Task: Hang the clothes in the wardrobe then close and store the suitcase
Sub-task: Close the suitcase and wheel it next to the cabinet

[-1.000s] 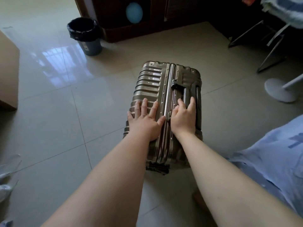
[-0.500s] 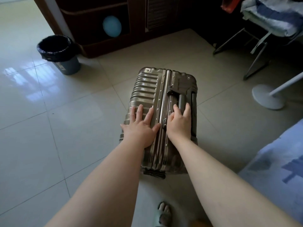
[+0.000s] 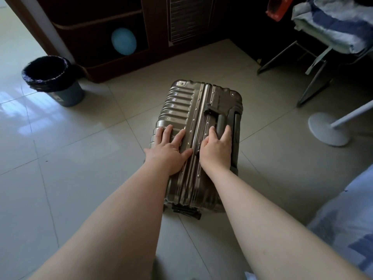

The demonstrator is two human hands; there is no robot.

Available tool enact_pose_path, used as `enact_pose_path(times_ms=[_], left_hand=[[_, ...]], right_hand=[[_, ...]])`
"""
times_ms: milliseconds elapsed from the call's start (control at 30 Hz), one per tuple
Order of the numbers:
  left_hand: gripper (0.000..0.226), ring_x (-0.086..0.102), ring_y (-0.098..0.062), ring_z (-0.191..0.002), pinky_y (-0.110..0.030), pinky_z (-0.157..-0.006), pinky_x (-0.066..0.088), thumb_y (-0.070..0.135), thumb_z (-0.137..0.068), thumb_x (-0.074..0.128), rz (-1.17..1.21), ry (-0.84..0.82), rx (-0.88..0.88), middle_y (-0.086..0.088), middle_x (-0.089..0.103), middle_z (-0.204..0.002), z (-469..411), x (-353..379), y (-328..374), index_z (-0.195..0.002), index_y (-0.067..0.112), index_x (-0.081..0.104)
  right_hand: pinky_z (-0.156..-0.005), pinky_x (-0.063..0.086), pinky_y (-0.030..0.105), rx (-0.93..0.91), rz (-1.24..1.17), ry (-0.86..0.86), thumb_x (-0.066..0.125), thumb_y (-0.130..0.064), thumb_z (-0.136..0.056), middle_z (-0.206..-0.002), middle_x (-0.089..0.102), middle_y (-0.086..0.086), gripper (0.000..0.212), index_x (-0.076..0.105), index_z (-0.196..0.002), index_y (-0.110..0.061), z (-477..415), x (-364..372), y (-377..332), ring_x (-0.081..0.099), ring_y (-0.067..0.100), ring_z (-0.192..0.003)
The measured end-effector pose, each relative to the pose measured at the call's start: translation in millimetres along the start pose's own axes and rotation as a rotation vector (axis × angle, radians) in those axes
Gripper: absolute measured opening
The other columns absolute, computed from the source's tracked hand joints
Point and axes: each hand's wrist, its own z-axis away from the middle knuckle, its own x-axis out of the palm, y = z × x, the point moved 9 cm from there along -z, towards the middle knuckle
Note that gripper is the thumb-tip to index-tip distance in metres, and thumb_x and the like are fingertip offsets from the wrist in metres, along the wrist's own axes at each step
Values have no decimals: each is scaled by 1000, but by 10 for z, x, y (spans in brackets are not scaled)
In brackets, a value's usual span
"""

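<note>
suitcase is shut, seam and latches facing up, out on the middle of the tiled floor with its wheels at the near end. left hand lies flat on the ribbed shell left of the seam, fingers spread wide, palm down. right hand sits just across the seam, fingers fairly straight and laid over the dark side handle, thumb down by the metal frame, and there's no clear curl around anything. both arms are stretched well forward. off to the far left of the floor stands a lined bin. dark wood furniture runs along the far edge with a blue balloon inside it. a white round stand base sits at the right edge.
</note>
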Motion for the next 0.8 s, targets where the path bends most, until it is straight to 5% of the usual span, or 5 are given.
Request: enact_pose_path(times_ms=[600,800], left_hand=[[72,-13,-27,-147,-63,-103,35,72,-88,26,-90,-23,133,5,-7,-160,-1451,-618,554,-149,42,1],[80,-23,-33,-145,-75,-106,8,82,-81,15,-273,-7,183,-2,-24,-158,-1849,-805,701,-147,46,-14]], right_hand=[[-117,21,36,147,-90,61,35,-21,-101,-161,2,9,46,37,-147,-17,-1492,-202,-93,10,26,-149],[-118,20,35,146,-105,79,36,-20,-101,-161,3,10,46,38,-146,-16,-1870,-233,-85,10,25,-149]])
